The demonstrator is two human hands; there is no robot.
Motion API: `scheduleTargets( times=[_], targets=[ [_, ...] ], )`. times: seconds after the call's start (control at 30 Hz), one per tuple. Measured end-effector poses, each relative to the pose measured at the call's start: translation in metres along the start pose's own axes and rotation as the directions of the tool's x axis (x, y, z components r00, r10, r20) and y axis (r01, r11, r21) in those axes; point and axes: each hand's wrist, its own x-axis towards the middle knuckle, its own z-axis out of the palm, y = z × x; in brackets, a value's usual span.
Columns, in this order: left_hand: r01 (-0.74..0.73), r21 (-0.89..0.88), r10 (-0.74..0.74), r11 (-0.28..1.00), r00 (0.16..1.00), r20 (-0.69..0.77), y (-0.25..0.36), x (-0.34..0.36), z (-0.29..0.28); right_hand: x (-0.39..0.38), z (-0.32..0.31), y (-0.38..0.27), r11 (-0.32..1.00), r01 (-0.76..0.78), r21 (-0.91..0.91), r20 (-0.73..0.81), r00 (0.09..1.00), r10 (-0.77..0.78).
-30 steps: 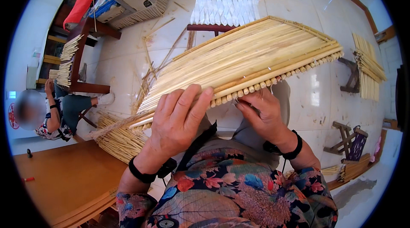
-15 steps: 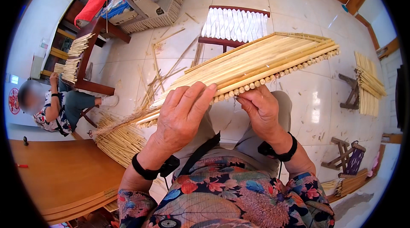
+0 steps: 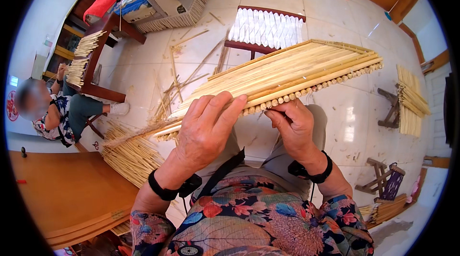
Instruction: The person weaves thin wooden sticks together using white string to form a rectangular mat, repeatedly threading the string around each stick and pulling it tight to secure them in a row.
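Observation:
A mat of pale stalks point(image 3: 268, 69), laid side by side and stitched together, slants across my lap with its cut ends along the near edge. My left hand point(image 3: 206, 126) grips the mat's near side, fingers bent over the top stalks. Just below the row of cut ends, my right hand point(image 3: 294, 129) is closed in a pinch. Its fingertips reach partly under the mat, so whatever they hold is hidden. A wispy stalk tip point(image 3: 129, 138) sticks out past the mat's left end.
A bundle of stalks point(image 3: 129, 153) lies left of my knees beside a wooden cabinet point(image 3: 67, 189). A white-webbed folding stool point(image 3: 266, 28) stands ahead. Another person point(image 3: 57, 107) sits at the far left by stalks on a table. At right, more stalks point(image 3: 412, 100) rest on a stool.
Both hands keep nearly the same hold on the mat. Its right end sits slightly lower, and the whole view has shifted a little.

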Motion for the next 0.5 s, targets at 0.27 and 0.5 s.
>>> scheduleTargets(
  times=[0.27,0.5],
  targets=[
    [0.029,-0.029,-0.028,0.999,1.0,0.014,0.0028,-0.0033,0.0009,-0.0034,-0.0001,-0.002,0.999,0.048,-0.018,0.004,0.999,-0.048],
    [0.012,0.007,-0.013,1.0,1.0,0.004,0.0002,-0.0035,0.0012,-0.0006,-0.0033,-0.008,0.996,0.073,-0.043,0.039,0.997,-0.071]
  ],
)
